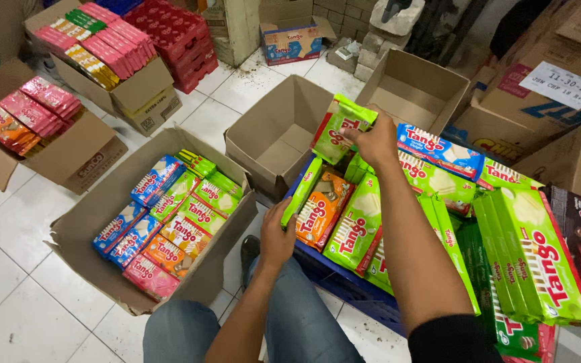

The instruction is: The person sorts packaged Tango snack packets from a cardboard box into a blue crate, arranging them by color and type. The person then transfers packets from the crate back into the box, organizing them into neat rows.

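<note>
Packets crowd our hands: right hand (376, 141) grips a green wafer pack (339, 128), left hand (277, 236) clasps another green pack (302, 191); the leaning green stack (532, 259) beside our right arm could topple if nudged.

Bright, even light falls from overhead, with soft shadows inside the open boxes (274, 144) and under the cartons. Glare glints off the glossy green packs (532, 255). Focus stays sharp at the centre; wide-angle stretching bends the edges, and the white floor (8, 282) looks slightly washed out.
</note>
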